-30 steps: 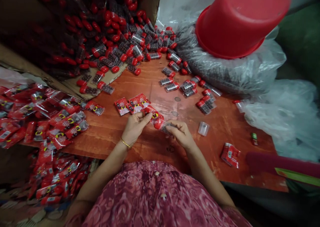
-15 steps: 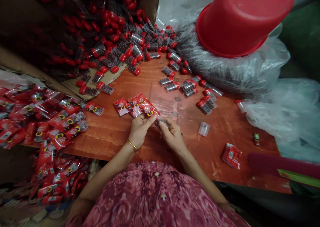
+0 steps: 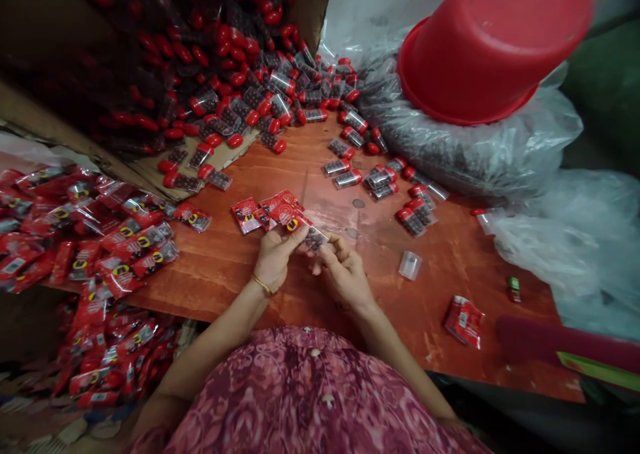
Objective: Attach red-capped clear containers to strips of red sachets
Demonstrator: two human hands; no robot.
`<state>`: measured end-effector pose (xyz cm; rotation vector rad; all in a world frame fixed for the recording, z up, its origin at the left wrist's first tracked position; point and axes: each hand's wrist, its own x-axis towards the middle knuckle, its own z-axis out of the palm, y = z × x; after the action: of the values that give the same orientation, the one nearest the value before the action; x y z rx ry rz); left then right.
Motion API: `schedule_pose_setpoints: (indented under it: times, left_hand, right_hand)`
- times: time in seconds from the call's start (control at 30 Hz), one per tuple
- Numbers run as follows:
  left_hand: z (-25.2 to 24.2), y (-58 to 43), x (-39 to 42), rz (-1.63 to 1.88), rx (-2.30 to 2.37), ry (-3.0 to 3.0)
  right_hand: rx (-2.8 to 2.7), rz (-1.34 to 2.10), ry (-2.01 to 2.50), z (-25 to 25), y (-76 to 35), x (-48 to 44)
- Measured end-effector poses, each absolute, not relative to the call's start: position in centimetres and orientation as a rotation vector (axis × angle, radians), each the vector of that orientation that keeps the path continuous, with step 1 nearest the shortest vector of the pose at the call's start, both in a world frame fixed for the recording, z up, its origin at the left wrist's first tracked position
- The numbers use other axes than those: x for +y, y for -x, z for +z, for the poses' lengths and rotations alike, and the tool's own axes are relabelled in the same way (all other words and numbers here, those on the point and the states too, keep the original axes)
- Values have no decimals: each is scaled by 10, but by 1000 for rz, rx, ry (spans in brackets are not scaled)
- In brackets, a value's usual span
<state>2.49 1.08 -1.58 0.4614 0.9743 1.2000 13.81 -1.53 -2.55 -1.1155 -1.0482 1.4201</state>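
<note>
My left hand [image 3: 274, 257] and my right hand [image 3: 343, 267] meet over the red-brown table [image 3: 320, 287], both pinched on one small red printed packet [image 3: 304, 231] with a clear end that shows dark beads. A gold bangle circles my left wrist. Just behind the hands lie a few more red packets [image 3: 260, 211] in a fan. An uncapped clear tube [image 3: 410, 265] lies right of my right hand.
Red-capped tubes of dark beads [image 3: 250, 101] spill from a cardboard box at the back. Filled red packets [image 3: 90, 241] are heaped at the left. An upturned red bucket [image 3: 490, 47] rests on a plastic bag of beads [image 3: 465, 141]. One red packet [image 3: 464, 321] lies near the front right.
Both hands have drawn closer together and the packet has been pulled in between them; it now sits higher, near the fanned packets. The view has shifted slightly downward.
</note>
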Motion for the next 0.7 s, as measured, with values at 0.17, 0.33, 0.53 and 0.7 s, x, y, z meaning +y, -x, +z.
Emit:
schedule_pose_setpoints:
  times: [0.17,0.33,0.53,0.7]
  left_hand:
    - [-12,-28,8,1094,885,-467]
    - [-5,1,7,1053,1034,-336]
    - [-4,93,14,1581,1369,152]
    - [3,136,12,1940,1460,142]
  right_hand:
    - [-1090,1312,1186,-31,-133,-13]
    - [-1453,760,1526,-35,-152,4]
    - [-1252,-2,2497,-37,-254,45]
    - [-1511,99,2591,-60,-246,58]
